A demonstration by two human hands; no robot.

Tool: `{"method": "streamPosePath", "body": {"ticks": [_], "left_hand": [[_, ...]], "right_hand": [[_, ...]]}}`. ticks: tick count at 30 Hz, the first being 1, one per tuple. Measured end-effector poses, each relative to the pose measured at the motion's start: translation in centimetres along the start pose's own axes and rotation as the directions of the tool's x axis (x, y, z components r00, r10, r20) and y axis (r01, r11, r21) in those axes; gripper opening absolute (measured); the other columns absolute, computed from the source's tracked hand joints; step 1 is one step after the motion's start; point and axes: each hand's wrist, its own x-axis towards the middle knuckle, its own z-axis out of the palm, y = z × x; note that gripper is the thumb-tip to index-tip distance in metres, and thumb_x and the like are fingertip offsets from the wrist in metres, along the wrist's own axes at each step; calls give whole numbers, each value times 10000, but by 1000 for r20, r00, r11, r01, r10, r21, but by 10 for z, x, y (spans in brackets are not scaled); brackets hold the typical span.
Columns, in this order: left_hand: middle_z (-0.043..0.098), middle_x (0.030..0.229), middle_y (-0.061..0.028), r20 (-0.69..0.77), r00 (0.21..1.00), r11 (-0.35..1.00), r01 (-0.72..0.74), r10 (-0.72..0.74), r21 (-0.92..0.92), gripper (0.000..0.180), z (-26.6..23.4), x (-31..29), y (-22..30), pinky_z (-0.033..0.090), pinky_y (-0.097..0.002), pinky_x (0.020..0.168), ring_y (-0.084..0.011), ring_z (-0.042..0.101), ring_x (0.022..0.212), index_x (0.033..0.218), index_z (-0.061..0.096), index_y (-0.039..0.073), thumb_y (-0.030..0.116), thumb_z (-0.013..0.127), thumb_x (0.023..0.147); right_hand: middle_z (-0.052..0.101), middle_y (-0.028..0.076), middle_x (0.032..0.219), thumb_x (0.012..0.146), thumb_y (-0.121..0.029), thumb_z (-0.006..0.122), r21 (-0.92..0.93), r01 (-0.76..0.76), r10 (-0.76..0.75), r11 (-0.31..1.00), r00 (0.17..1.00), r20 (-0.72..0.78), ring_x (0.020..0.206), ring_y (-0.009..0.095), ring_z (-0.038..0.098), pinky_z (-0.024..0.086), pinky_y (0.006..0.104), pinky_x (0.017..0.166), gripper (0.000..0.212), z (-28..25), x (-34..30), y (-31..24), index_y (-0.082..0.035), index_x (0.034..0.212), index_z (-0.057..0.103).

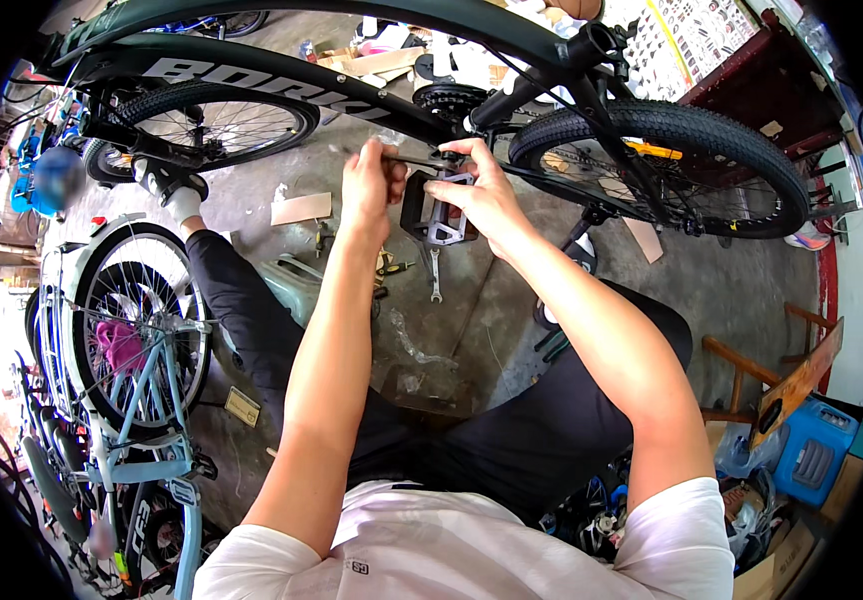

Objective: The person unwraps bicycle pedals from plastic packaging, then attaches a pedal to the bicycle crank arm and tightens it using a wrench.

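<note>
A dark bicycle frame [391, 105] crosses the far side in front of me, with a black and silver pedal [443, 225] at its crank. My left hand [366, 188] is closed round a slim metal wrench [416, 160], which points right toward the pedal's axle. My right hand [486, 192] curls over the pedal from the right, its thumb on the upper part and its index finger by the axle and the wrench's end. The fingers partly hide the joint between pedal and crank. On the floor just below the pedal lies a combination spanner [436, 275].
The bicycle's rear wheel [671, 165] stands at the right, its front wheel [211, 130] at the left. A light blue bicycle [141, 330] is close on my left. A wooden stool [791, 375] and a blue case [816, 450] are at the right. Cardboard pieces [301, 208] lie about.
</note>
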Motion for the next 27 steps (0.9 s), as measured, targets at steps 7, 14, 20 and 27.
{"method": "streamPosePath", "body": {"ticks": [7,14,20,27], "left_hand": [[715,1167,-191,661,750,467,599,-41,-651,516,8,19,-111,599,-497,905,-345,719,1024,1299,613,16,458,490,1062],[607,793,-37,191,876,551,434,-442,-713,549,-9,18,-91,541,-406,673,-208,572,690,1103,591,58,538,326,1097],[555,694,-7,-264,963,918,-144,45,-369,384,-6,-20,-7,404,-267,532,-105,487,569,949,523,111,474,525,1074],[660,742,-171,-89,759,699,-538,644,470,314,29,-56,20,485,-411,583,-323,640,630,990,574,13,315,570,1074]], "right_hand": [[619,54,938,808,-74,816,-71,-18,17,997,1000,-12,834,143,682,545,317,683,509,-1,-1,-2,-136,1249,569],[607,53,1020,826,-185,849,-99,-54,57,994,998,30,838,128,612,519,298,672,544,-3,-1,-5,-181,1292,570],[606,50,948,800,-137,834,-95,9,-9,995,1000,-2,748,133,619,519,308,639,515,-6,1,2,-157,1247,577],[593,32,947,793,-115,835,-67,3,-2,998,1000,14,738,116,604,490,284,632,514,-2,1,0,-161,1236,579]]}}
